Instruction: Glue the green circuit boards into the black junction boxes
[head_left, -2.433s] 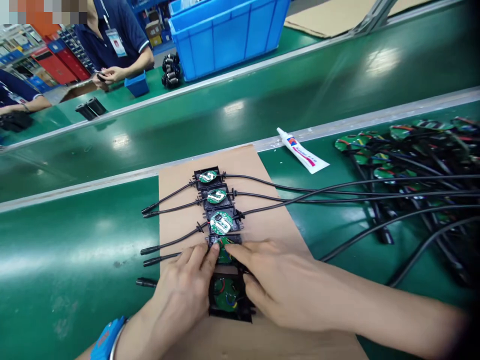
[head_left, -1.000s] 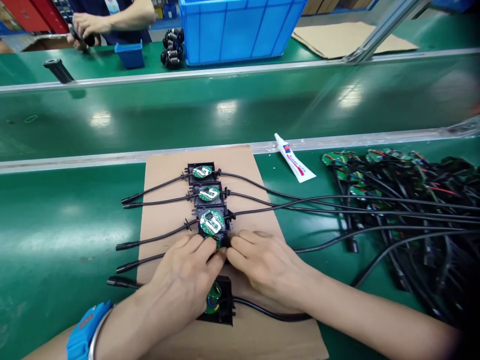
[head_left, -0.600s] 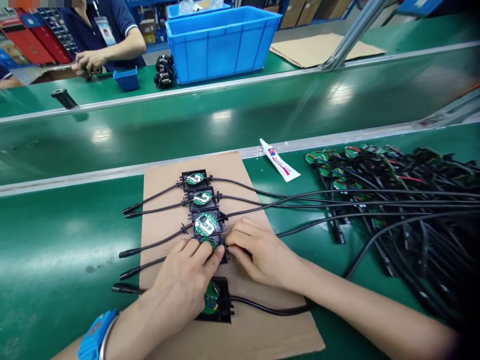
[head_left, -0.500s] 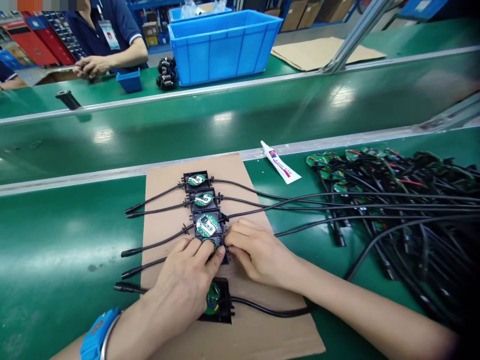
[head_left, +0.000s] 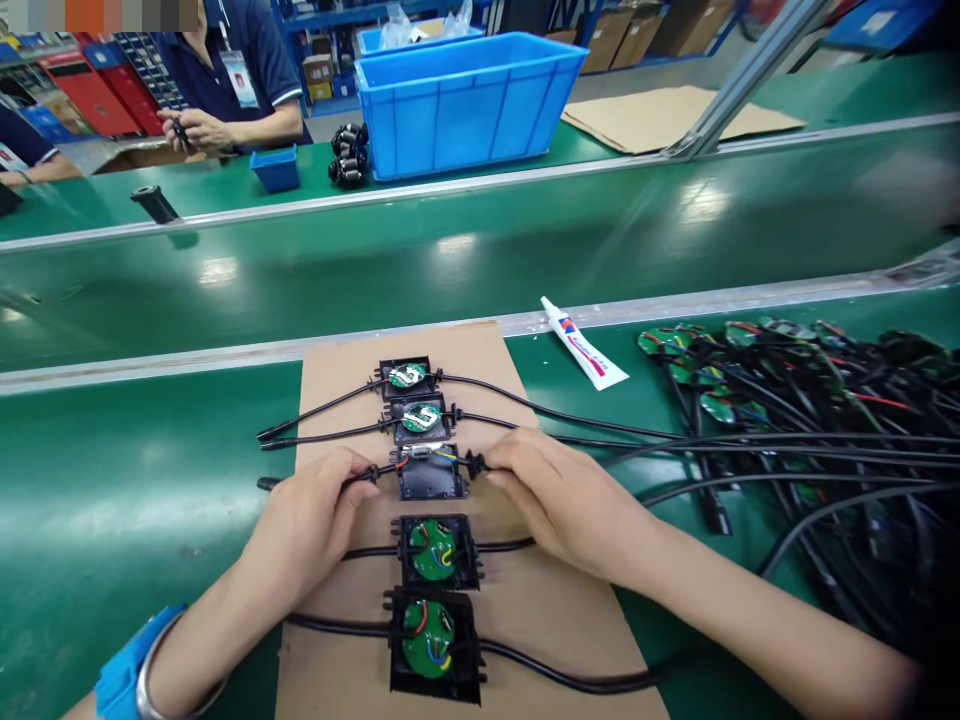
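Several black plastic housings lie in a column on a cardboard sheet (head_left: 517, 620). My left hand (head_left: 311, 520) pinches the thin black cable at the left of the middle housing (head_left: 431, 482). On its other side, my right hand (head_left: 562, 495) grips the right cable just behind its black strain relief (head_left: 475, 464). Between them the circuit board (head_left: 427, 455) stands nearly edge-on at the housing's far side, with red and yellow wires showing. Two nearer housings hold green boards (head_left: 433, 550) with coloured wires facing up. Boards with white patches (head_left: 421, 417) sit in the two farther housings.
A white glue tube (head_left: 585, 345) lies beyond the cardboard. Wired boards and black cables form a tangled pile (head_left: 817, 430) at right. Across the green line stand a blue crate (head_left: 465, 110), a small blue bin (head_left: 275, 169) and a co-worker (head_left: 240, 80) handling a small dark part.
My hands have left the nearer housing, which now lies uncovered, and hold the cables of the middle one. Its board has gone from lying flat to tipped up. The view has shifted slightly.
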